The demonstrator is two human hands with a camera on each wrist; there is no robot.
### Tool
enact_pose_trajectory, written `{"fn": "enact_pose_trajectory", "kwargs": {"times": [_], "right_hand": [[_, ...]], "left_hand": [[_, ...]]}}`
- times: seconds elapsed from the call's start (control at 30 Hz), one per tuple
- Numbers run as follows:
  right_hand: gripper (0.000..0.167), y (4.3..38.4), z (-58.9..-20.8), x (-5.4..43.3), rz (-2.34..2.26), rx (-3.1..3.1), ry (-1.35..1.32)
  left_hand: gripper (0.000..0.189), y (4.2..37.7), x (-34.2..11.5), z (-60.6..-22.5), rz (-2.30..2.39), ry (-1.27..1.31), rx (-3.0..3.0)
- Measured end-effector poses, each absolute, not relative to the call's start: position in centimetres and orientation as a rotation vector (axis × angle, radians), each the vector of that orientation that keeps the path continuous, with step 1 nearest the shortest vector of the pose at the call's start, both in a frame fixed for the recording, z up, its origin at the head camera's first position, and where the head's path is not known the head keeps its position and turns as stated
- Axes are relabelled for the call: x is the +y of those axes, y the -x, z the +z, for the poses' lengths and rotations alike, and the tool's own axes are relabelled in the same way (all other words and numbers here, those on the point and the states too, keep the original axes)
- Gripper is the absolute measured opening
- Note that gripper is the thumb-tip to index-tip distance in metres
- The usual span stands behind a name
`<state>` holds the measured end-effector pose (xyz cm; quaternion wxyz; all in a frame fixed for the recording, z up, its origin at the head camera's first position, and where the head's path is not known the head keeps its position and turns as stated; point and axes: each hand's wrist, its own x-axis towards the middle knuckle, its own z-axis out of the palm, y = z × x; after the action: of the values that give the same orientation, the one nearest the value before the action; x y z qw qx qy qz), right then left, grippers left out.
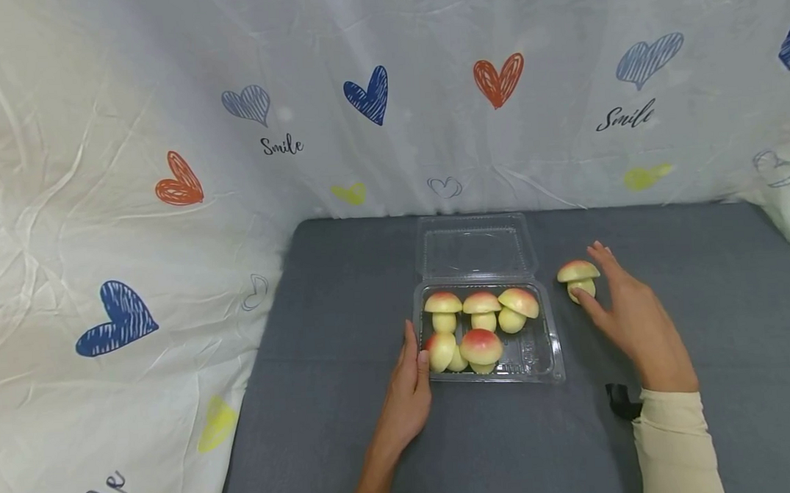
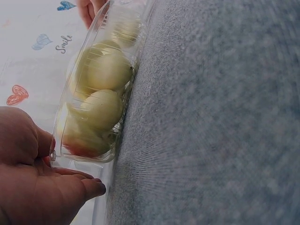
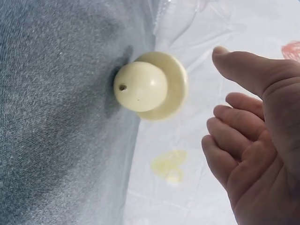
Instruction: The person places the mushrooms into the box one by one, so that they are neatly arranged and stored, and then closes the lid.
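A clear plastic clamshell container (image 1: 528, 358) stands on the table with its lid (image 1: 476, 252) folded back. Inside sit several toy mushrooms (image 1: 482, 346) with red-and-yellow caps and pale stems. My left hand (image 1: 408, 393) grips the container's left edge, thumb at the rim; in the left wrist view the left hand (image 2: 42, 173) pinches that corner. To the right of the container, one more toy mushroom (image 1: 578, 271) rests on the table. Around it my right hand (image 1: 640, 324) hovers with thumb and fingers spread. The right wrist view shows a gap between the mushroom (image 3: 140, 86) and the right hand (image 3: 253, 136).
Dark grey cloth covers the table (image 1: 331, 293). Behind it and along the left hangs a white curtain (image 1: 426, 39) printed with hearts and "Smile". A black strap (image 1: 622, 402) shows beside the right sleeve (image 1: 675, 440).
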<state>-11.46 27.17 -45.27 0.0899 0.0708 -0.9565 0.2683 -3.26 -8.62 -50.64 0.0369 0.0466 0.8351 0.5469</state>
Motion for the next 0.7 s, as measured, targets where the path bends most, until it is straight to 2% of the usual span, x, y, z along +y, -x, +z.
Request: {"fn": "enact_pose_trajectory", "kwargs": {"times": [0.7], "right_hand": [[0.083,12.8,-47.0,28.5,0.829,-2.963,-0.246]], "left_hand": [[0.065,3.2,-8.6,-50.4,1.678,-0.138,2.550]]}}
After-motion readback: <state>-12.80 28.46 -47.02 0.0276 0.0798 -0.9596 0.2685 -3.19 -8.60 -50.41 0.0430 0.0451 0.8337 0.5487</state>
